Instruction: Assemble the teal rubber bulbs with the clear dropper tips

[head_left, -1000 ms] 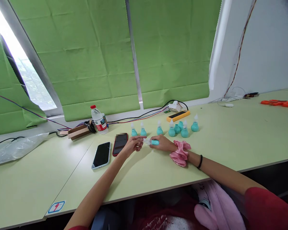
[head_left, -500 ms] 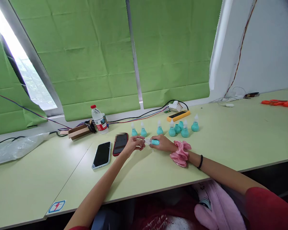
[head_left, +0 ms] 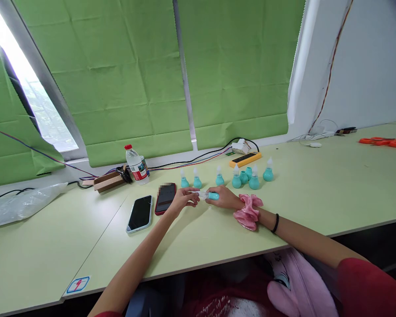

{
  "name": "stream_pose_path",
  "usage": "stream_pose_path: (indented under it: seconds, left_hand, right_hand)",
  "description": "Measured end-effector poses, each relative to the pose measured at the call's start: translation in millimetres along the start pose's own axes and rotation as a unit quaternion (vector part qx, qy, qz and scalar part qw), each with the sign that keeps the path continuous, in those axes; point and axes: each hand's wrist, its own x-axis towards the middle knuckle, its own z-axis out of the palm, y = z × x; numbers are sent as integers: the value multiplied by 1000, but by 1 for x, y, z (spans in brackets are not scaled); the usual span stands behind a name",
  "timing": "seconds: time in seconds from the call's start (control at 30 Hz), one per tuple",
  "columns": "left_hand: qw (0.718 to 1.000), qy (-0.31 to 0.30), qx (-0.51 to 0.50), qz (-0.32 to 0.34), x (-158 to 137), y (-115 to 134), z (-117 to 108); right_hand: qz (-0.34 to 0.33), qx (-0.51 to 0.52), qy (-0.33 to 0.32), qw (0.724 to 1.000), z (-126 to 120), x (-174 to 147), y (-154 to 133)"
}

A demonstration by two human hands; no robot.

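Above the table, my right hand [head_left: 223, 197] is closed round the teal bulb of a nasal aspirator [head_left: 213, 196], which lies sideways with its clear tip pointing left. The fingers of my left hand [head_left: 185, 199] pinch the clear tip [head_left: 203, 194]. Behind my hands stand several more nasal aspirators with teal bulbs and clear tips, among them one at the right [head_left: 268, 173] and one in front [head_left: 254, 181]. Between these sit two teal bulbs without tips, one a bare bulb [head_left: 243, 178]. A tiny clear piece [head_left: 210, 208] lies on the table below my hands.
Left of my hands lie a white-edged phone [head_left: 140, 214] and a red-cased phone [head_left: 165, 199]. Farther back are a water bottle [head_left: 137, 165], an open cardboard box [head_left: 109, 181], cables and a yellow-black device [head_left: 245, 160]. Orange-handled scissors [head_left: 383, 141] lie far right, a plastic bag [head_left: 23, 202] far left.
My left fingers have shifted slightly left and opened a little along the tip, so more of the clear part shows. My right hand stays in place on the teal bulb.
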Motion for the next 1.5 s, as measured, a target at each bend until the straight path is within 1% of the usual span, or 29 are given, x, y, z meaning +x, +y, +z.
stream_pose_path:
  seconds: [0.17,0.3,0.47,0.6,0.7,0.8,0.9,1.13,1.3,1.5]
  left_hand:
    - [1000,3,13,4,0,0,1]
    - [999,25,23,13,0,1,2]
    - [999,33,32,20,-1,1,4]
    - [997,59,38,27,0,0,4]
    - [995,75,38,45,2,-3,2]
    - [996,66,35,58,3,-4,2]
    - [997,50,31,52,3,-5,1]
    - [998,41,30,36,4,-5,2]
    - [999,15,44,19,3,-4,2]
    - [997,12,72,39,5,-8,1]
  right_hand:
    - [2,0,-7,1000,0,0,-1]
    - [0,-5,-2,1000,-1,0,-2]
    - [5,-17,-10,1000,-2,-1,-4]
    - [18,-30,-12,999,-1,0,-5]
    - [26,-41,-14,999,0,0,-4]
    - [18,-37,-29,999,1,-1,-4]
    - [7,-26,-40,999,1,-3,-4]
    - [-1,-60,-31,998,2,-5,-8]
    - [-19,-78,-27,996,2,-6,-10]
    - [-17,-102,-35,994,2,-6,-10]
